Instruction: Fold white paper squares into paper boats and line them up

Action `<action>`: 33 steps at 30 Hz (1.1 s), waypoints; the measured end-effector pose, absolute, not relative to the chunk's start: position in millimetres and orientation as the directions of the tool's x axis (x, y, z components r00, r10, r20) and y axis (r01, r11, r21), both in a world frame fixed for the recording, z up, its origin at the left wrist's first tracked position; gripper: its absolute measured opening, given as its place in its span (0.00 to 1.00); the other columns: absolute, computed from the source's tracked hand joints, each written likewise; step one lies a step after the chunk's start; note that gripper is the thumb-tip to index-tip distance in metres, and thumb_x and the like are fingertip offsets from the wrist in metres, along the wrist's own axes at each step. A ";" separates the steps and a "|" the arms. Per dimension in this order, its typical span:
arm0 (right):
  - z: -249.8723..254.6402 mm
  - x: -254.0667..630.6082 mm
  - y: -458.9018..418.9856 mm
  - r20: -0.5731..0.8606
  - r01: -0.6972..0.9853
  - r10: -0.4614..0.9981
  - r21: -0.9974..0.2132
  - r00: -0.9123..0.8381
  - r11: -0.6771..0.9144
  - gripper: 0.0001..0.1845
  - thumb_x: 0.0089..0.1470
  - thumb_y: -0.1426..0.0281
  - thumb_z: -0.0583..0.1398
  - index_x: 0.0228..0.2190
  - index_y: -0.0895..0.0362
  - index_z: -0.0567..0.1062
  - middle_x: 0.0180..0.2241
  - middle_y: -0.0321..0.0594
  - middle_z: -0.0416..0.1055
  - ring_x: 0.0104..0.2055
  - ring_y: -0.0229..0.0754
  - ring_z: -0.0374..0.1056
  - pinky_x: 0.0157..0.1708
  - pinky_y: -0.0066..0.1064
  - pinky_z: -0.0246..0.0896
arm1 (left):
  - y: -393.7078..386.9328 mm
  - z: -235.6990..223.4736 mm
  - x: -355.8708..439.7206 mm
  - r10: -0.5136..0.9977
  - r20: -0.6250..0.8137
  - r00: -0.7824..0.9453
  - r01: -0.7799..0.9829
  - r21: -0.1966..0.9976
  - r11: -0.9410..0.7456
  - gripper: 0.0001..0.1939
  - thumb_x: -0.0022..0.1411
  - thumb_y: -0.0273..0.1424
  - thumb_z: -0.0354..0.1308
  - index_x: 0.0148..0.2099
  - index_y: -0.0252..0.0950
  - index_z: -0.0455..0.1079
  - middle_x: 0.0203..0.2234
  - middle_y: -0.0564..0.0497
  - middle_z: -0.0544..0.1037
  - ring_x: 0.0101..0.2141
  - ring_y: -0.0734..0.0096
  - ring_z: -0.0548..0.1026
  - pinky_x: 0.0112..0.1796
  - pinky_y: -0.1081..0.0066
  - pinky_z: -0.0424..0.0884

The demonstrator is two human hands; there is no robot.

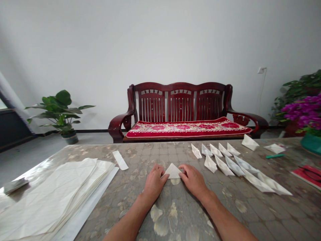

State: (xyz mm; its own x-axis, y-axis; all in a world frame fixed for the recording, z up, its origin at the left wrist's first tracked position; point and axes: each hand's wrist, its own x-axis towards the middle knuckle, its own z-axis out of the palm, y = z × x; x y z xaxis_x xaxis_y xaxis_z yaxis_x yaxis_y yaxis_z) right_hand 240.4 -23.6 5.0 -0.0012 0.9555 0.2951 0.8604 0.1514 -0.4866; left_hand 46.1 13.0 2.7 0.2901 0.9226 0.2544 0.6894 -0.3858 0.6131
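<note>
A white sheet of paper folded into a triangle lies on the table in front of me, its point facing away. My left hand pinches the left corner, thumb along the lower edge and fingers curled. At the opposite corner, my right hand grips the paper between thumb and fingers. To the right stand several folded paper boats in rows. Two more folded pieces sit farther back, one an upright paper boat and the other a flatter folded paper.
A stack of white paper sheets covers the table's left side, with a small paper strip near it. On the right are a green pen, a red book with glasses and a flower pot. A wooden bench stands beyond the table.
</note>
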 end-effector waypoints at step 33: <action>5.0 240.3 -22.0 0.261 0.884 0.964 -0.437 -0.054 0.168 0.13 0.57 0.71 0.55 0.41 0.51 0.77 0.34 0.38 0.72 0.40 0.42 0.67 0.38 0.29 0.54 | 12.6 -2.5 44.6 0.901 0.238 0.362 0.726 0.534 -0.433 0.15 0.62 0.25 0.52 0.46 0.41 0.75 0.41 0.49 0.77 0.45 0.64 0.72 0.47 0.70 0.65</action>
